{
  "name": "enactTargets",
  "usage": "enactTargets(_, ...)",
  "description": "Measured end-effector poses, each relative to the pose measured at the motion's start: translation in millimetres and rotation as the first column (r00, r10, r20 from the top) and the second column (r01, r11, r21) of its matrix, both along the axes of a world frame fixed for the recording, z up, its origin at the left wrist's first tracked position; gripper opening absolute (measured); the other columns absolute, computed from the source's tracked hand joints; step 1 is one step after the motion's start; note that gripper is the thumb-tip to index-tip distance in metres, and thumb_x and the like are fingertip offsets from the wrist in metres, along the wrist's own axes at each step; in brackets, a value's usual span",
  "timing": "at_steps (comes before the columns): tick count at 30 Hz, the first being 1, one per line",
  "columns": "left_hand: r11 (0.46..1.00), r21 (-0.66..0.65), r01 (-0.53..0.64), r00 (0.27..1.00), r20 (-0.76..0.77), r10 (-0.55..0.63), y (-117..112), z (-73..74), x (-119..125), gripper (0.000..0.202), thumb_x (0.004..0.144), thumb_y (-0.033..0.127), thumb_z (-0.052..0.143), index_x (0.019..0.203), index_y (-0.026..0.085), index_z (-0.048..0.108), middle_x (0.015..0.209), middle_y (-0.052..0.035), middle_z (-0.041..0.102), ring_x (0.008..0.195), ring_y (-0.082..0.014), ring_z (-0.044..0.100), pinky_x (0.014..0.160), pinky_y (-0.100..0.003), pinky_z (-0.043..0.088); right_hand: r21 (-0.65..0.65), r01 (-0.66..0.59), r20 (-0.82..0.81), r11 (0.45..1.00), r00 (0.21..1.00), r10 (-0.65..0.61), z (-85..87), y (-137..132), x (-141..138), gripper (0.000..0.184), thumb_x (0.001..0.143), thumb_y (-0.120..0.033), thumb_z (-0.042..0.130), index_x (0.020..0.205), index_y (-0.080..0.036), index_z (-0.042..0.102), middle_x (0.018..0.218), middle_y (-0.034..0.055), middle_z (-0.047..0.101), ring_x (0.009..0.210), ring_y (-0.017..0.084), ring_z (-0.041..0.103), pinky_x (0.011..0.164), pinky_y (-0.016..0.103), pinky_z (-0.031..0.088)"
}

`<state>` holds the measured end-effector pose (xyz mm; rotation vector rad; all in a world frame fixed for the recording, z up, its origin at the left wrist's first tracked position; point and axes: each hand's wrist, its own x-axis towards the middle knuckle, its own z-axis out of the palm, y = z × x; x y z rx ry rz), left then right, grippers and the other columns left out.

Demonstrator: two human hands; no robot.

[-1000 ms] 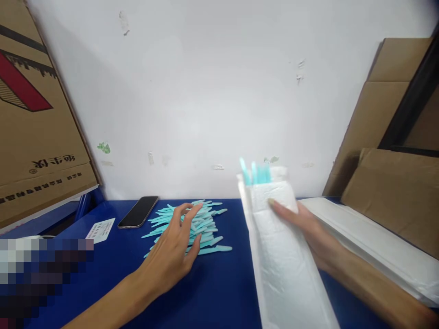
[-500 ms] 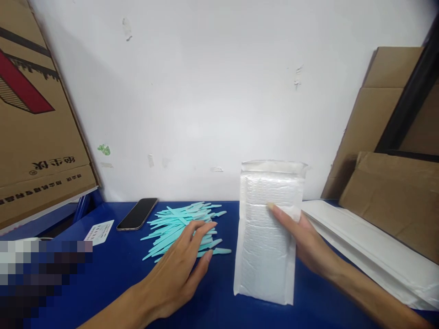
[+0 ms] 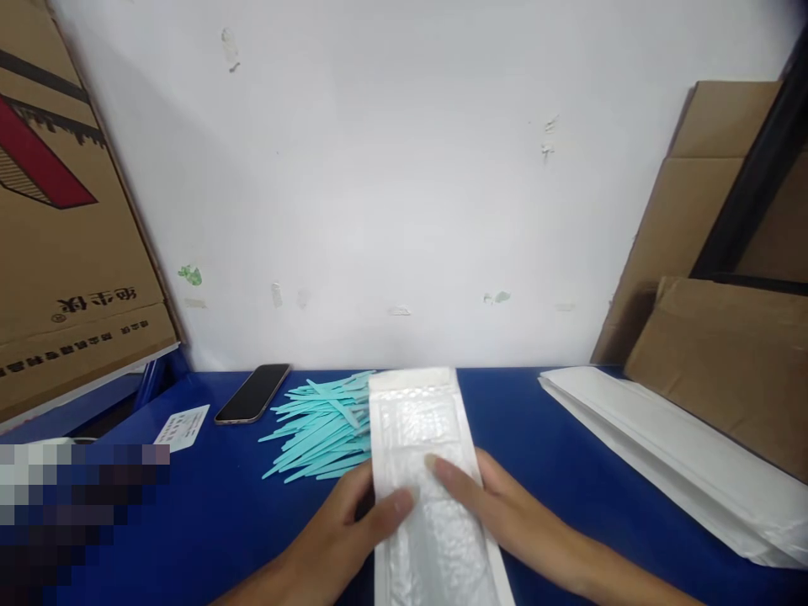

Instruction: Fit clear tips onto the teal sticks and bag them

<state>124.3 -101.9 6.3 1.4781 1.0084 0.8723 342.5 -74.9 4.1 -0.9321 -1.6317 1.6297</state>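
Observation:
A white bubble mailer lies lengthways on the blue table, its far end over the edge of a pile of turquoise plastic sticks. My left hand grips the mailer's left edge, thumb on top and fingers underneath. My right hand rests on the mailer's right side with its fingers laid flat and pressing on it. The mailer's contents are not visible.
A black phone and a white card lie left of the sticks. A stack of white mailers lies at the right, in front of flat cardboard. A large cardboard box leans at the left.
The mailer, held upright by my right hand, has come down flat and moved left toward me. My left hand left the stick pile and took the mailer's left edge.

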Motion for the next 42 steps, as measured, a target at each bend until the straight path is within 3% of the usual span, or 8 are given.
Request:
enactTargets(2,0.998,-0.053,-0.032,0.999,0.033,0.034,6,-0.9,0,0.056,0.088,0.061,0.066,0.126,0.020,0.066,0.120,-0.0109,0.071,0.112,-0.0325,0.065,0.094,-0.045,0.054,0.069,-0.048,-0.016,0.996,0.999,0.050,1.0,2,-1,0.054,0.089,-0.058,0.067,0.131,-0.024,0.064,0.120,0.0079,0.069,0.107,0.026,0.065,0.097,0.041,0.052)
enactTargets(7,0.996,-0.043,0.078,0.995,0.065,-0.075,12,-2.0,-1,0.047,0.082,0.050,0.077,0.115,0.018,0.069,0.107,-0.0084,0.073,0.101,-0.0283,0.069,0.086,-0.037,0.055,0.147,0.204,-0.065,0.968,0.978,-0.196,2.7,22,4,0.051,0.090,-0.059,0.065,0.127,-0.023,0.064,0.083,0.0009,0.066,0.070,0.015,0.059,0.062,0.026,0.052)
enactTargets(10,0.995,-0.098,-0.031,0.999,-0.044,0.027,12,-8.6,-1,0.048,0.085,0.061,0.068,0.102,0.016,0.068,0.091,-0.0057,0.070,0.082,-0.0224,0.067,0.069,-0.030,0.053,0.181,0.201,-0.052,0.963,0.980,-0.194,0.5,31,8,0.052,0.089,-0.057,0.067,0.129,-0.024,0.061,0.082,-0.0003,0.064,0.063,0.012,0.053,0.052,0.021,0.046)
enactTargets(13,0.975,-0.125,-0.184,0.980,-0.106,0.171,15,-13.0,-1,0.057,0.086,0.072,0.058,0.092,0.016,0.064,0.075,-0.0018,0.062,0.061,-0.0163,0.057,0.051,-0.025,0.044,0.196,0.143,-0.043,0.970,0.990,-0.137,-1.5,33,8,0.046,0.089,-0.055,0.068,0.122,-0.023,0.064,0.091,0.0017,0.066,0.065,0.011,0.053,0.051,0.020,0.045)
enactTargets(19,0.993,0.006,-0.120,0.992,0.031,0.120,20,-7.1,-2,0.051,0.090,0.061,0.061,0.122,0.021,0.057,0.088,-0.0016,0.064,0.067,-0.0149,0.058,0.053,-0.021,0.041,0.213,0.088,-0.073,0.973,0.995,-0.074,-0.8,27,10,0.030,0.091,-0.047,0.066,0.102,-0.021,0.073,0.084,0.0019,0.063,0.067,0.012,0.054,0.057,0.023,0.048)
enactTargets(29,0.987,-0.051,-0.151,0.988,0.021,0.153,20,-9.3,-4,0.034,0.093,0.048,0.056,0.116,0.025,0.063,0.083,0.0015,0.060,0.059,-0.0128,0.051,0.048,-0.020,0.038,0.215,0.097,0.022,0.972,0.994,-0.104,-7.6,27,5,0.038,0.084,-0.055,0.074,0.097,-0.020,0.067,0.062,-0.0051,0.051,0.054,0.010,0.047,0.053,0.022,0.043)
enactTargets(33,0.991,-0.112,-0.068,0.986,0.143,0.083,19,-9.7,-11,0.038,0.085,0.036,0.055,0.120,0.022,0.061,0.079,0.0013,0.056,0.059,-0.0134,0.050,0.047,-0.020,0.040,0.193,0.093,0.003,0.977,0.995,-0.095,-9.5,29,4,0.037,0.083,-0.053,0.075,0.099,-0.020,0.067,0.073,-0.0015,0.061,0.061,0.011,0.054,0.053,0.021,0.043)
enactTargets(42,0.992,-0.055,-0.115,0.993,0.011,0.115,22,-5.8,-5,0.046,0.090,0.057,0.062,0.111,0.016,0.065,0.071,0.0026,0.053,0.052,-0.0087,0.044,0.041,-0.016,0.034,0.139,0.032,-0.021,0.990,0.999,-0.029,-7.1,26,5,0.032,0.086,-0.048,0.073,0.101,-0.021,0.067,0.076,-0.0014,0.059,0.063,0.012,0.055,0.049,0.019,0.044)
